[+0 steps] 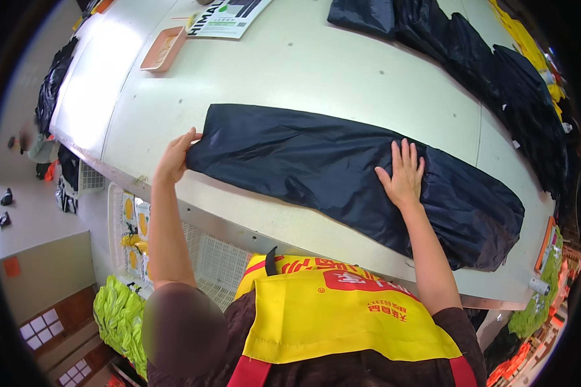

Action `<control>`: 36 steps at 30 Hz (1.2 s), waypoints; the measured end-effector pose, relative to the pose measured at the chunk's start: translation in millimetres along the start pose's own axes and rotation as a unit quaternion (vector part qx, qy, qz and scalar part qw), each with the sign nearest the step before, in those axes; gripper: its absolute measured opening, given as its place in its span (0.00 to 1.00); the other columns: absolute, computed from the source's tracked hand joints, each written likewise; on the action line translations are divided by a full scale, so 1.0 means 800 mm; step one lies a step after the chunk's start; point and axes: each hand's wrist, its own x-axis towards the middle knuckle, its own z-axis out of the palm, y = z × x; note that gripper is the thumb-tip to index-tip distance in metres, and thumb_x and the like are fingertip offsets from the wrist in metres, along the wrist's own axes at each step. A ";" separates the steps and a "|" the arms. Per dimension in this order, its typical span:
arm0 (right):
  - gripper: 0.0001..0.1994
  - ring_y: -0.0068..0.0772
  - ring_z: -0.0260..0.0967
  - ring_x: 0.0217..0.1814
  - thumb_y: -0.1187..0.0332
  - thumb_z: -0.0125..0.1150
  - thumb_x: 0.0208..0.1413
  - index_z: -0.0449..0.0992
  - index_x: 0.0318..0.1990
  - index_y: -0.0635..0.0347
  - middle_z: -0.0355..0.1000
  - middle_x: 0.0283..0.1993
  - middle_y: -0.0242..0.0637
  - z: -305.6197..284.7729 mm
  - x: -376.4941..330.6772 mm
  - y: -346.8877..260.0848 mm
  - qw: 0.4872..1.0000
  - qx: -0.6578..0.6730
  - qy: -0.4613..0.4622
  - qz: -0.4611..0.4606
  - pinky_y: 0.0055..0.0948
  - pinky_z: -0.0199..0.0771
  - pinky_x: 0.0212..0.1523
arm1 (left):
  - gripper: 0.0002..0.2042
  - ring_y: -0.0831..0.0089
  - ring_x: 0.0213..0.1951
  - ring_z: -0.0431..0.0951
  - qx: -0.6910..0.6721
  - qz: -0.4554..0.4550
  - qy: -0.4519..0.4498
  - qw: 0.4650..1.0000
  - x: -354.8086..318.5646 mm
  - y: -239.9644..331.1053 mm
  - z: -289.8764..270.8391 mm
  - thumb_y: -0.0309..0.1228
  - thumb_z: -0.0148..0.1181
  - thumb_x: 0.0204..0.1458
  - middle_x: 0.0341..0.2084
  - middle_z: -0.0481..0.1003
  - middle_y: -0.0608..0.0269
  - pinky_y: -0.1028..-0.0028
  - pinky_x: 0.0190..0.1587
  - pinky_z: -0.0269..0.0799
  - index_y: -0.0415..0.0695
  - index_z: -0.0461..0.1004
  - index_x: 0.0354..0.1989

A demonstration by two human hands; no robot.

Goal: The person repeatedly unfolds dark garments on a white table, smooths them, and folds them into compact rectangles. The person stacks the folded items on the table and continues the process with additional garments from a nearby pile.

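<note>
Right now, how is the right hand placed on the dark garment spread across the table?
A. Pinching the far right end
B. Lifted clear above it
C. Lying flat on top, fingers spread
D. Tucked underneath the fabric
C. The right hand lies palm down with fingers spread on the dark navy garment, near its middle, while the left hand grips the garment's left end at the edge.

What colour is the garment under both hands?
Dark navy, nearly black, garment; clearest in the head view.
</note>
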 end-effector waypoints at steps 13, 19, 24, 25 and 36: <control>0.36 0.48 0.37 0.70 0.44 0.48 0.52 0.54 0.63 0.55 0.46 0.67 0.46 0.005 0.001 0.008 1.000 -0.012 0.017 -0.001 0.55 0.36 0.64 | 0.19 0.84 0.19 0.58 0.190 0.451 0.184 0.852 -0.053 0.052 0.057 0.25 0.49 0.56 0.18 0.68 0.67 0.81 0.23 0.59 0.44 0.64 0.57; 0.35 0.48 0.38 0.70 0.44 0.49 0.52 0.54 0.63 0.54 0.46 0.67 0.46 0.002 0.001 0.000 1.000 -0.003 0.014 -0.015 0.57 0.37 0.63 | 0.22 0.55 0.33 0.77 0.429 0.324 0.196 0.820 -0.020 -0.083 0.029 0.29 0.52 0.53 0.31 0.76 0.46 0.67 0.37 0.70 0.46 0.60 0.58; 0.35 0.49 0.39 0.70 0.44 0.49 0.52 0.54 0.63 0.54 0.46 0.67 0.46 0.003 0.006 0.006 1.000 -0.006 0.029 -0.006 0.57 0.39 0.62 | 0.26 0.89 0.20 0.56 -0.015 0.250 0.172 0.953 -0.019 -0.095 0.015 0.31 0.55 0.53 0.16 0.61 0.77 0.87 0.25 0.52 0.39 0.56 0.60; 0.35 0.49 0.39 0.70 0.44 0.50 0.51 0.54 0.63 0.54 0.46 0.67 0.46 0.005 0.006 0.007 1.000 -0.004 0.030 -0.004 0.57 0.39 0.62 | 0.25 0.90 0.20 0.55 -0.030 0.252 0.145 0.956 -0.024 -0.105 0.010 0.30 0.54 0.54 0.16 0.60 0.78 0.88 0.25 0.51 0.39 0.56 0.60; 0.37 0.45 0.37 0.71 0.40 0.47 0.51 0.53 0.64 0.51 0.45 0.68 0.42 0.005 0.008 0.005 1.000 -0.018 0.007 -0.004 0.55 0.36 0.64 | 0.23 0.61 0.23 0.67 0.354 0.384 0.164 0.837 -0.017 -0.110 0.017 0.27 0.52 0.53 0.24 0.71 0.55 0.70 0.31 0.66 0.43 0.60 0.58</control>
